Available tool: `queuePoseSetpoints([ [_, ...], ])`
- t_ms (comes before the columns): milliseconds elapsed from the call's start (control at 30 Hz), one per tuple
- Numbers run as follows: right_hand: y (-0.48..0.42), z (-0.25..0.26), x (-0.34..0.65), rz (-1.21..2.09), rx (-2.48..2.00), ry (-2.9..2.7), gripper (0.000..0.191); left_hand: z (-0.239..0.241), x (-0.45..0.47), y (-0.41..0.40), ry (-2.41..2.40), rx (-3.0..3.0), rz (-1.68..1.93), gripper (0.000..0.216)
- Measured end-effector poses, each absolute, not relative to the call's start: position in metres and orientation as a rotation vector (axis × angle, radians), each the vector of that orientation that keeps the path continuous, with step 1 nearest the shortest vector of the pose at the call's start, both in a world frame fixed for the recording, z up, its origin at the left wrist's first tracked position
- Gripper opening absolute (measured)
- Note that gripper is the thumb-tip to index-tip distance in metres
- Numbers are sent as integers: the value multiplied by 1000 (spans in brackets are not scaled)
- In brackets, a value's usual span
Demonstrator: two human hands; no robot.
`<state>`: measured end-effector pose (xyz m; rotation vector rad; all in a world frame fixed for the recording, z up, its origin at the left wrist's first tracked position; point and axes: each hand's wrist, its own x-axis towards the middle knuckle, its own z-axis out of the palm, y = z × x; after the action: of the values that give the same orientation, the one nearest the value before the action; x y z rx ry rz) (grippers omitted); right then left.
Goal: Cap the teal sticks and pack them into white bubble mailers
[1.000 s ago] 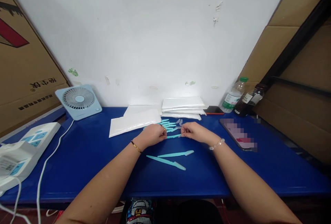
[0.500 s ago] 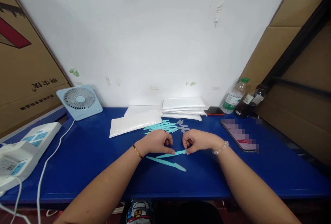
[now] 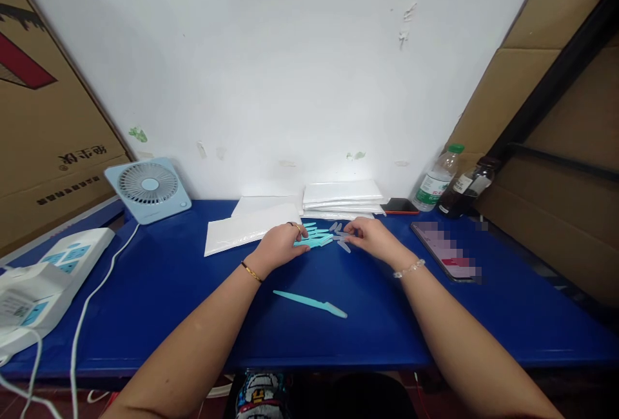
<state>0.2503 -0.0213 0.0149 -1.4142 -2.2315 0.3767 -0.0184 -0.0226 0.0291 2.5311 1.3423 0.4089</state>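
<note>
My left hand (image 3: 280, 245) is at the left end of a pile of turquoise eyebrow razors (image 3: 319, 240), thumb and fingertips closed on one of them. Its grip is partly hidden among the other razors. Across from it, my right hand (image 3: 371, 238) reaches to several small clear blade caps (image 3: 343, 247) beside the pile, with its fingertips pinched at one cap. A single turquoise razor (image 3: 309, 302) with a pale tip lies alone on the blue table nearer to me.
White padded envelopes (image 3: 343, 193) are stacked behind the pile, with another envelope (image 3: 232, 236) to the left. A fan (image 3: 149, 190) and a power strip (image 3: 72, 264) stand left. On the right are a phone (image 3: 442, 251), a water bottle (image 3: 435, 180) and a dark bottle (image 3: 467, 190).
Both hands have moved forward from the front of the table, the left to the razor pile, the right to the caps. The razor they held there is gone from that spot.
</note>
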Motion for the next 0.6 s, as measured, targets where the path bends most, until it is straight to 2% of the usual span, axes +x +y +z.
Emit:
queuePoseSetpoints([
  [67,-21,16,250,306,-1395,-2225,15,36,-18,-30,1218,2505,391,35],
  [167,-25,20,248,293,-1370,-2232,14,41,-14,-43,924,2539,148,40],
  [267,-30,24,246,412,-1351,-2224,17,40,-10,-51,869,2561,-25,25],
  [367,-34,25,243,682,-1272,-2265,25,35,-8,-52,975,2587,-23,11],
  [467,-39,25,237,854,-1184,-2367,29,34,-9,-48,1105,2622,52,17],
  [600,-47,25,225,867,-1126,-2547,35,36,-13,-48,1067,2583,39,32],
])
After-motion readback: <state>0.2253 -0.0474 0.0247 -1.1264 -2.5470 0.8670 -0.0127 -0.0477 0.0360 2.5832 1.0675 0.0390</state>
